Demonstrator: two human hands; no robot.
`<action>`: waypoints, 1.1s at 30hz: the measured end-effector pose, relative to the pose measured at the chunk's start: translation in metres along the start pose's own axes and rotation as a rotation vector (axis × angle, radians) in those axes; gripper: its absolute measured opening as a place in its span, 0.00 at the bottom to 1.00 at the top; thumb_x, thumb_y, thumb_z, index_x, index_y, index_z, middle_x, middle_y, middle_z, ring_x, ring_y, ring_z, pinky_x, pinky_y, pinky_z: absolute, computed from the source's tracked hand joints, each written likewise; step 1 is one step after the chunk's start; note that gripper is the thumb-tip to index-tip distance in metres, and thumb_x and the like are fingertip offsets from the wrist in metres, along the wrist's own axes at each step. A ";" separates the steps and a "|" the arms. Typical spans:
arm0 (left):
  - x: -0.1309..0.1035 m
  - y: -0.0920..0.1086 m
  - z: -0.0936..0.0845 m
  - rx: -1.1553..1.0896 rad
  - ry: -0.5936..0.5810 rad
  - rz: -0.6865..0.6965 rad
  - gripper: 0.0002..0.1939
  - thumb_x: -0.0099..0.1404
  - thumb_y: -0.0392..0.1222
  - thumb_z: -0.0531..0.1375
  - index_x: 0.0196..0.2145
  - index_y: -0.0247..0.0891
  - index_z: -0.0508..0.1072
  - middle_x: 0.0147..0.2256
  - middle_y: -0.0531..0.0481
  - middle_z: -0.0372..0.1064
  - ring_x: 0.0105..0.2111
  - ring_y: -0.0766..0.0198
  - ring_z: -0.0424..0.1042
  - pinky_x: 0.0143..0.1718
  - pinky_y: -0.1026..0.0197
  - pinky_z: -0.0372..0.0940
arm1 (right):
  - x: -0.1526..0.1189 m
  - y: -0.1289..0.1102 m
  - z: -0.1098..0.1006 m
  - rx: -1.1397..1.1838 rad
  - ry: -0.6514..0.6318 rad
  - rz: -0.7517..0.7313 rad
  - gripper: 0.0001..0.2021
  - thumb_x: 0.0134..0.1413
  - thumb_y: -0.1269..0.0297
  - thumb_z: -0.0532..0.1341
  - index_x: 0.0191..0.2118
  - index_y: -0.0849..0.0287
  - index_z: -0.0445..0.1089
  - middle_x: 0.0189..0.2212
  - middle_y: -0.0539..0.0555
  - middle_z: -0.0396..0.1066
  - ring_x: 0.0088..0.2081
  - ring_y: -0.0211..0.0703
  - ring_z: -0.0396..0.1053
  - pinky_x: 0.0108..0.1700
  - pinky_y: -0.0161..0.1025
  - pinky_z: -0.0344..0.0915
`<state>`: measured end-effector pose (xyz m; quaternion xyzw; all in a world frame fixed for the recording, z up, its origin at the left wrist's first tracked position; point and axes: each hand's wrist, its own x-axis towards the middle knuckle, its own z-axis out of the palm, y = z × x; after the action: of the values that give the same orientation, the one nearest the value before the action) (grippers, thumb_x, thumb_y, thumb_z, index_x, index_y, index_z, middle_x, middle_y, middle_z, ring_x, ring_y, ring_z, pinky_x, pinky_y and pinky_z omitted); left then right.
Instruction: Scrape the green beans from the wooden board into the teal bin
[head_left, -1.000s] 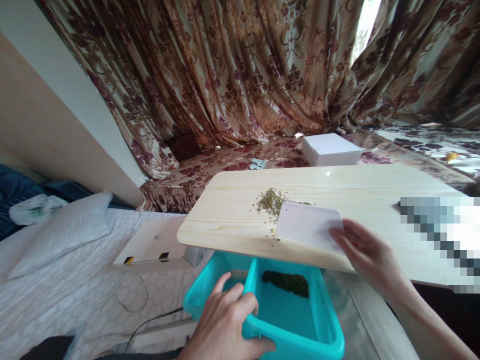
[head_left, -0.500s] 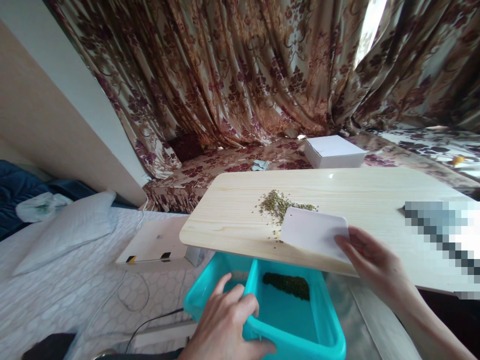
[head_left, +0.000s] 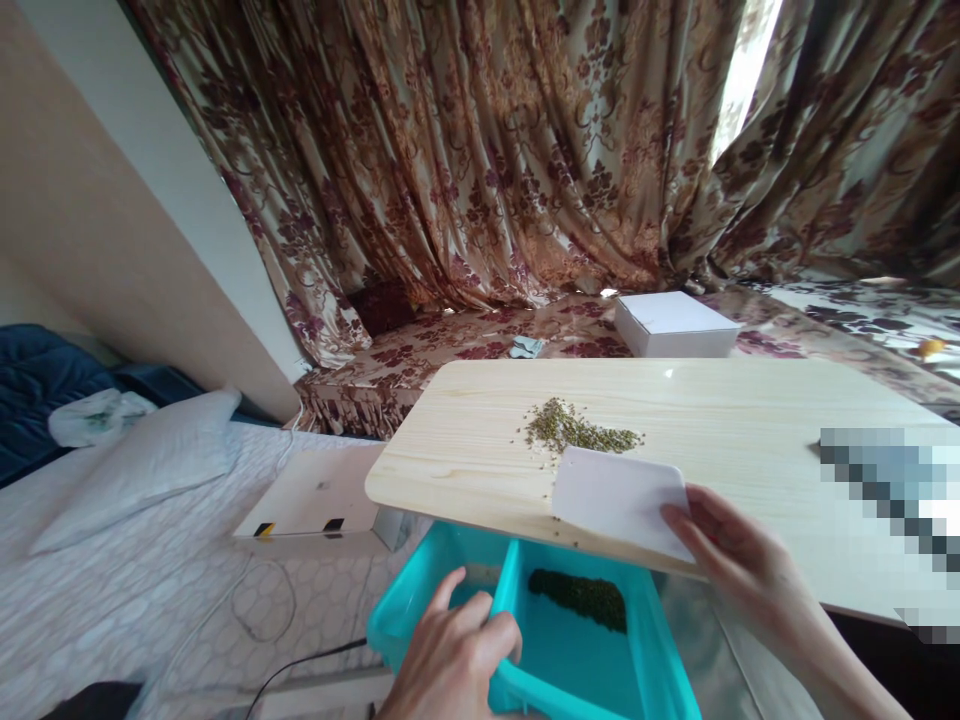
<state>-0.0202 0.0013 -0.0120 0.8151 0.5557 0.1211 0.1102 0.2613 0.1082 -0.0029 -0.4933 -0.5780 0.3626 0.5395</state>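
My right hand [head_left: 739, 545] grips a thin white board [head_left: 619, 495] by its right end, low over the front edge of the wooden table [head_left: 442, 430]. Behind the board lies a loose spread of small green grains [head_left: 574, 428], with a few stray ones near the table edge. Below the edge is a turquoise bin [head_left: 574, 665] with two compartments; a dark green heap [head_left: 581, 597] lies in the right one and a little pale material in the left. My left hand [head_left: 461, 650] is on the bin's near side by the divider, fingers bent and apart.
Behind the table stands a white box [head_left: 675, 320], with a small light-blue cloth [head_left: 526, 346] to its left. A white case [head_left: 319, 500] and cables lie on the bed at left. A pixelated object covers the table's right end.
The white board in my right hand has moved toward me and slightly left, nearer the table's front edge, away from part of the grains. My left hand stays at the bin. The view has tilted slightly.
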 end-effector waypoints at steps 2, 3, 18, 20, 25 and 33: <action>-0.002 -0.004 0.003 -0.007 0.017 0.006 0.19 0.48 0.55 0.72 0.31 0.44 0.71 0.29 0.58 0.66 0.33 0.59 0.73 0.59 0.37 0.58 | -0.002 -0.001 0.001 0.010 -0.014 0.016 0.19 0.40 0.44 0.69 0.32 0.55 0.75 0.30 0.56 0.80 0.34 0.53 0.79 0.34 0.39 0.77; -0.003 -0.005 0.004 -0.011 0.023 0.007 0.19 0.49 0.55 0.72 0.31 0.44 0.70 0.29 0.58 0.66 0.33 0.59 0.73 0.60 0.38 0.57 | -0.003 -0.003 0.000 0.008 -0.024 0.031 0.19 0.39 0.44 0.69 0.31 0.55 0.75 0.29 0.56 0.80 0.34 0.53 0.79 0.34 0.40 0.77; -0.001 0.000 -0.001 -0.002 -0.005 -0.010 0.18 0.48 0.52 0.73 0.30 0.44 0.71 0.29 0.58 0.66 0.33 0.59 0.73 0.59 0.37 0.57 | 0.016 0.005 -0.003 -0.095 0.093 -0.036 0.13 0.44 0.51 0.66 0.32 0.53 0.74 0.28 0.53 0.80 0.30 0.48 0.78 0.29 0.37 0.74; -0.001 0.000 -0.001 0.001 -0.011 -0.012 0.20 0.46 0.52 0.74 0.30 0.43 0.71 0.28 0.59 0.66 0.33 0.59 0.73 0.59 0.36 0.58 | 0.018 0.003 0.001 -0.110 0.073 -0.032 0.12 0.45 0.51 0.65 0.32 0.54 0.73 0.28 0.53 0.79 0.30 0.48 0.77 0.29 0.37 0.73; -0.001 0.007 -0.008 -0.011 -0.017 -0.066 0.22 0.43 0.53 0.75 0.29 0.42 0.70 0.29 0.58 0.66 0.35 0.57 0.74 0.59 0.34 0.56 | 0.022 -0.001 0.010 -0.125 0.075 -0.021 0.12 0.45 0.51 0.64 0.31 0.54 0.71 0.26 0.53 0.78 0.30 0.48 0.77 0.30 0.38 0.73; -0.001 0.011 -0.012 -0.016 -0.033 -0.106 0.22 0.43 0.52 0.76 0.29 0.41 0.71 0.30 0.56 0.68 0.38 0.54 0.74 0.61 0.32 0.53 | 0.018 -0.002 0.012 -0.080 0.014 -0.023 0.15 0.43 0.48 0.66 0.32 0.55 0.72 0.27 0.54 0.79 0.30 0.48 0.77 0.30 0.37 0.73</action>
<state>-0.0146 -0.0033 0.0031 0.7855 0.5953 0.1057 0.1321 0.2503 0.1263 0.0014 -0.5104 -0.5937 0.3297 0.5276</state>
